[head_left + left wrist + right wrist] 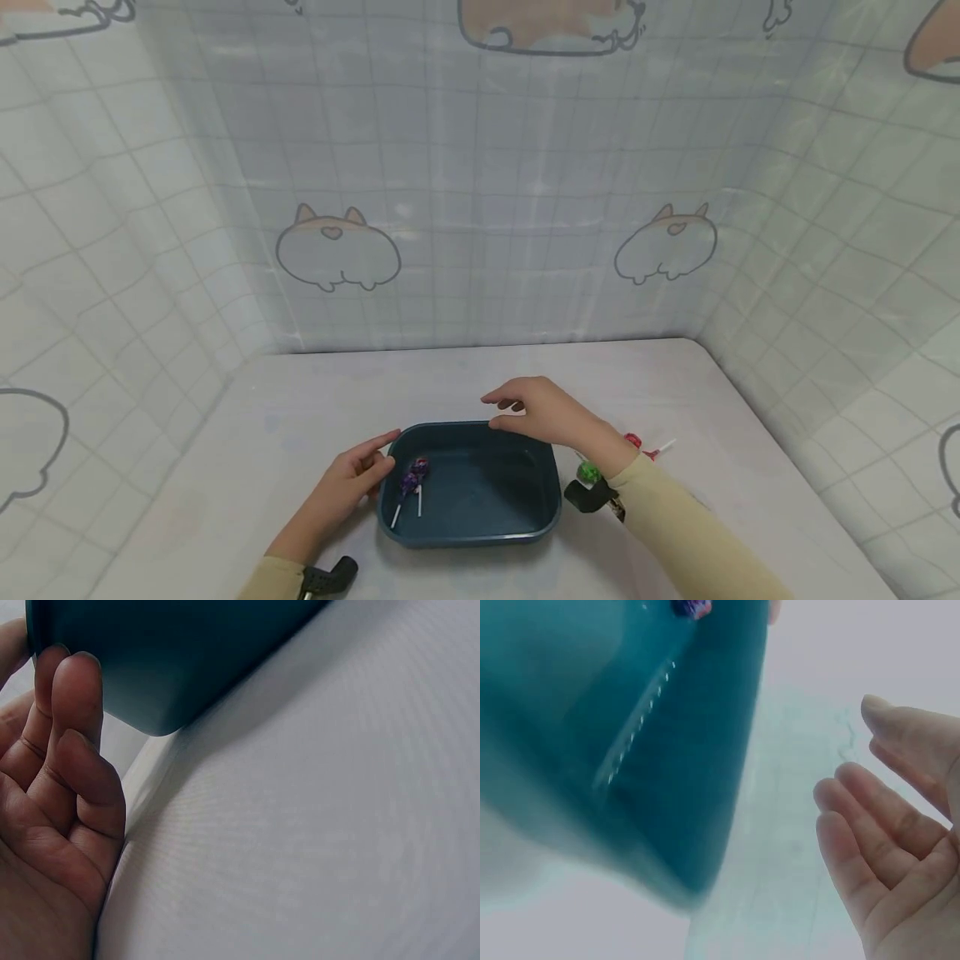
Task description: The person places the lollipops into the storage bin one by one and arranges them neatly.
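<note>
My left hand (348, 483) grips the left rim of a dark teal plastic basin (480, 538). Its thumb lies on the rim, while the other fingers rest against the outer wall (150, 705) in the left wrist view. Inside the basin, toward the left, two lollipops (412, 477) with dark purple wrappers lie close together, white sticks pointing to the front. Over the basin's back right corner hovers my right hand (543, 410), fingers loosely bent and thumb apart. Nothing is between its fingers in the right wrist view.
Right of the basin, partly behind my right forearm, lie a green lollipop (588, 472) and a red-wrapped lollipop (651, 452). The white table (330, 383) is enclosed by gridded curtains (480, 250) with cartoon animals. Black wrist mounts (330, 577) sit at both sleeves.
</note>
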A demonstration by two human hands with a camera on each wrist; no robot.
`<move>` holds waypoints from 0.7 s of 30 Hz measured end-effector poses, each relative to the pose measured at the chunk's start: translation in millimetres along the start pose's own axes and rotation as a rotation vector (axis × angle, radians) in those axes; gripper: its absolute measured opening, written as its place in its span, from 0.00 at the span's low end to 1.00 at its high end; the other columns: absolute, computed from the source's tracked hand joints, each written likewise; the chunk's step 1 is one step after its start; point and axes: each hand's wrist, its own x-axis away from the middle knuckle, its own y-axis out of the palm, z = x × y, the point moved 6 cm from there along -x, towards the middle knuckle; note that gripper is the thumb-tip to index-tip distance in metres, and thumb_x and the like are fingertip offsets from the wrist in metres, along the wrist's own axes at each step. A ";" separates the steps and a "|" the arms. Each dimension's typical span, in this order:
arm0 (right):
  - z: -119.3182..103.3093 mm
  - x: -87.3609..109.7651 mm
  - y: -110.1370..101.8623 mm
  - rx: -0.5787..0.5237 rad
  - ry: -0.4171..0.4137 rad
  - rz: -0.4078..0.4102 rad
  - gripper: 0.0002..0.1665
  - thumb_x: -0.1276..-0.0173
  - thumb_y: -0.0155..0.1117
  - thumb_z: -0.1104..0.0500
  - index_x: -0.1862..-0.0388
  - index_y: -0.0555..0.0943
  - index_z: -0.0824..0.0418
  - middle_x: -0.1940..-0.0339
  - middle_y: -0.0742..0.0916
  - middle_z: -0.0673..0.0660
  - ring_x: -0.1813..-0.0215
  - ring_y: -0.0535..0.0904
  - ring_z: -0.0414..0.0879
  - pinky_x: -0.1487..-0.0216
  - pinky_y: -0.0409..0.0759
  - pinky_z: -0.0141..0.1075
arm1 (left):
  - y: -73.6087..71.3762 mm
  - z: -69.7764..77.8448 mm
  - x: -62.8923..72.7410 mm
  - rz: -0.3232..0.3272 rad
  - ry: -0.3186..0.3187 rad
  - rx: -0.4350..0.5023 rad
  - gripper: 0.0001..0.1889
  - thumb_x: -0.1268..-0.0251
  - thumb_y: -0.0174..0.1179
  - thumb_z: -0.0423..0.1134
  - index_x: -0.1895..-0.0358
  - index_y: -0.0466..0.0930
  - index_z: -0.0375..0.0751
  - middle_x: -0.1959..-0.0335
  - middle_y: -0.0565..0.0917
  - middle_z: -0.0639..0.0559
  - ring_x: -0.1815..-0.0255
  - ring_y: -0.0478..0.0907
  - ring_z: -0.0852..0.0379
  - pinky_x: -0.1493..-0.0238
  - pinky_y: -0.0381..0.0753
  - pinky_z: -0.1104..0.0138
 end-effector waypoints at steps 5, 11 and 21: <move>14.7 22.7 -14.8 -0.024 0.050 0.062 0.24 0.33 0.70 0.49 0.39 0.82 0.52 0.45 0.84 0.44 0.48 0.79 0.37 0.46 0.78 0.38 | -0.8 0.9 1.4 0.002 -0.003 -0.019 0.25 0.27 0.59 0.43 0.30 0.70 0.45 0.70 0.78 0.42 0.78 0.74 0.51 0.78 0.75 0.64; 37.7 50.8 -31.5 -0.010 0.139 0.168 0.23 0.33 0.70 0.47 0.41 0.83 0.50 0.47 0.85 0.46 0.49 0.81 0.39 0.48 0.79 0.38 | -0.8 2.4 1.8 -0.002 -0.004 -0.019 0.25 0.28 0.60 0.43 0.30 0.71 0.45 0.69 0.78 0.41 0.77 0.74 0.51 0.77 0.75 0.64; 75.0 93.5 -36.5 -0.070 0.271 0.190 0.20 0.33 0.70 0.47 0.44 0.84 0.49 0.50 0.86 0.45 0.52 0.80 0.39 0.51 0.80 0.39 | -0.3 -0.1 0.4 -0.014 0.022 -0.031 0.25 0.26 0.57 0.43 0.29 0.70 0.45 0.71 0.78 0.43 0.78 0.74 0.52 0.77 0.76 0.62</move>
